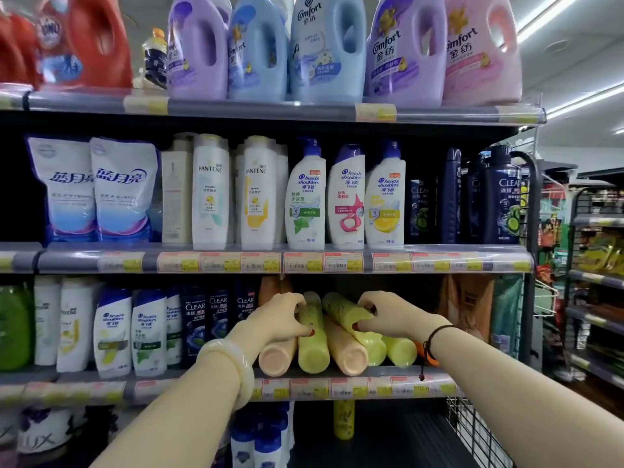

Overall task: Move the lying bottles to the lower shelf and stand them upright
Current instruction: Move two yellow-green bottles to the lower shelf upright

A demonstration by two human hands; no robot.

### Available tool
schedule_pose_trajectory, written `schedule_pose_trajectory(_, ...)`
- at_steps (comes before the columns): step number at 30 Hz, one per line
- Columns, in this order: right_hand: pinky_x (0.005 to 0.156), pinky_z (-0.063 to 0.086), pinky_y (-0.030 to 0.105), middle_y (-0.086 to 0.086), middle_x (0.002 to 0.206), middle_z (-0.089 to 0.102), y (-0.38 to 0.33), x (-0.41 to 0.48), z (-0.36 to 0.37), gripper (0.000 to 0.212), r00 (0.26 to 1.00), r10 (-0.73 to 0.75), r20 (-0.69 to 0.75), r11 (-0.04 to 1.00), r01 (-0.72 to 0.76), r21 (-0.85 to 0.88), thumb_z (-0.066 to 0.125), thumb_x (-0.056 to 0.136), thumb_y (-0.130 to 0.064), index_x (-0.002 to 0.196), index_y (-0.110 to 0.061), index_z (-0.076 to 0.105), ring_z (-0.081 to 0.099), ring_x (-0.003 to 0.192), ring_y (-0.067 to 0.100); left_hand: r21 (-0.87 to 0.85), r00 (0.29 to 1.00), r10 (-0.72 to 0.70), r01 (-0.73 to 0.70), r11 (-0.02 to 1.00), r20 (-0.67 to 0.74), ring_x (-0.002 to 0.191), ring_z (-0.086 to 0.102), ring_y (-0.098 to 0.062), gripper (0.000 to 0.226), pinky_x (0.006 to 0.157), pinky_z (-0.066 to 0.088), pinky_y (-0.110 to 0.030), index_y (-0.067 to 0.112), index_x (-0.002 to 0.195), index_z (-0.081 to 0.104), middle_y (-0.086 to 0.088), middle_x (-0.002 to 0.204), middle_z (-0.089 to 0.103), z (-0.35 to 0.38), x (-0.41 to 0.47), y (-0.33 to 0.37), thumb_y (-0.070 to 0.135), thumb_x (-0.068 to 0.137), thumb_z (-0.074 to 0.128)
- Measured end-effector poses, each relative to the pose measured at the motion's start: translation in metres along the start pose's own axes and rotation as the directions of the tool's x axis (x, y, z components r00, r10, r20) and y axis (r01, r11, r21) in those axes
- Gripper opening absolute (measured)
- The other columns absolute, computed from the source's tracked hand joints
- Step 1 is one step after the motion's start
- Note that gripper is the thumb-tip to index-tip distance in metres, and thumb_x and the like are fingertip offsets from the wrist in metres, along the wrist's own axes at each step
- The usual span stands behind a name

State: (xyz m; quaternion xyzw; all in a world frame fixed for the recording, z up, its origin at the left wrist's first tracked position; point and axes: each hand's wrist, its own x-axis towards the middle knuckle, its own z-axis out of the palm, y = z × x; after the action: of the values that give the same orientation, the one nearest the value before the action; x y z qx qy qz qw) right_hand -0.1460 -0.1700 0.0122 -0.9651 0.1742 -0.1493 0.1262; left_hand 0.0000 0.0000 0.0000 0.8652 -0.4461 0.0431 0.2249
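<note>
In the head view, several bottles lay heaped on a shelf, bases toward the camera. The left hand was curled round the middle green bottle. The right hand was clamped on the tilted green bottle, which rested across a peach bottle. On the lower shelf an upright green bottle stood.
</note>
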Motion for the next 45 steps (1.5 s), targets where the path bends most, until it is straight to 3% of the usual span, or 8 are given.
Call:
schedule_pose_trajectory(5,0.095,0.05,0.042,0.006,0.127,0.058,0.012,0.018,0.009,0.059,0.999,0.035,-0.009,0.999,-0.036,-0.041,0.064,0.079,-0.044,0.13,-0.017,0.05,0.057,0.112,0.025,-0.112,0.996,-0.083,0.084,0.99,0.017,0.109,0.058,-0.023,0.069,0.094,0.05,-0.034,0.014,0.131,0.052,-0.009,0.125,0.059,0.019,0.023,-0.015,0.037,0.071,0.078)
schedule_pose_trajectory(15,0.085,0.047,0.027,0.008,0.123,0.06,0.03,0.042,0.034,0.062,0.999,0.053,-0.008,0.979,-0.051,0.199,0.064,0.083,-0.038,0.136,-0.011,0.047,0.056,0.104,0.019,-0.294,0.986,-0.163,0.161,0.942,0.019,0.121,0.054,-0.024,0.081,0.102,0.045,-0.035,0.01,0.139,0.046,-0.01,0.134,0.055,0.056,0.042,-0.02,0.037,0.07,0.079)
schedule_pose_trajectory(23,0.092,0.039,0.022,0.006,0.134,0.057,0.03,0.038,0.048,0.055,0.996,0.036,-0.077,0.933,-0.006,0.36,0.06,0.088,-0.026,0.14,-0.014,0.045,0.053,0.121,0.021,-0.213,0.981,-0.194,0.194,0.958,0.02,0.128,0.052,-0.02,0.079,0.104,0.044,-0.035,0.025,0.14,0.046,0.0,0.143,0.051,0.066,0.043,-0.022,0.055,0.071,0.071)
schedule_pose_trajectory(28,0.088,0.039,0.022,0.009,0.128,0.06,0.026,0.028,0.05,0.048,0.99,0.03,-0.136,0.897,0.034,0.441,0.058,0.089,-0.017,0.136,-0.011,0.05,0.05,0.102,0.011,-0.178,0.982,-0.189,0.187,0.966,0.002,0.128,0.052,-0.019,0.081,0.104,0.045,-0.037,0.028,0.138,0.048,0.0,0.142,0.053,0.067,0.036,-0.019,0.059,0.067,0.07)
schedule_pose_trajectory(32,0.091,0.044,0.03,0.012,0.126,0.061,0.026,0.022,0.051,0.046,0.981,0.067,-0.18,0.881,0.026,0.472,0.06,0.087,-0.015,0.132,-0.007,0.053,0.055,0.106,0.02,-0.175,0.98,-0.198,0.191,0.966,-0.023,0.126,0.054,-0.019,0.086,0.103,0.046,-0.036,0.028,0.136,0.05,0.001,0.14,0.055,0.068,0.033,-0.018,0.064,0.06,0.071)
schedule_pose_trajectory(34,0.09,0.045,0.029,0.01,0.126,0.06,0.028,0.02,0.053,0.049,0.98,0.078,-0.181,0.87,0.021,0.492,0.062,0.086,-0.016,0.134,-0.01,0.052,0.054,0.103,0.016,-0.21,0.975,-0.217,0.202,0.957,-0.05,0.124,0.056,-0.017,0.085,0.102,0.047,-0.036,0.026,0.134,0.053,0.002,0.137,0.058,0.067,0.034,-0.019,0.062,0.059,0.072)
schedule_pose_trajectory(39,0.097,0.048,0.036,0.005,0.127,0.061,0.029,0.02,0.058,0.051,0.969,0.176,-0.176,0.811,-0.041,0.584,0.06,0.088,-0.037,0.134,-0.018,0.051,0.057,0.113,0.02,-0.123,0.97,-0.237,0.229,0.966,-0.051,0.123,0.056,-0.022,0.079,0.099,0.048,-0.037,0.027,0.136,0.049,0.001,0.137,0.058,0.065,0.035,-0.013,0.062,0.068,0.068)
schedule_pose_trajectory(45,0.107,0.04,0.036,0.009,0.141,0.05,0.03,0.016,0.062,0.056,0.964,0.212,-0.162,0.741,-0.05,0.67,0.061,0.089,-0.023,0.141,-0.008,0.045,0.048,0.129,0.023,-0.025,0.967,-0.241,0.239,0.971,-0.086,0.124,0.055,-0.024,0.073,0.098,0.047,-0.036,0.028,0.136,0.049,0.002,0.138,0.057,0.067,0.029,-0.004,0.062,0.073,0.062)
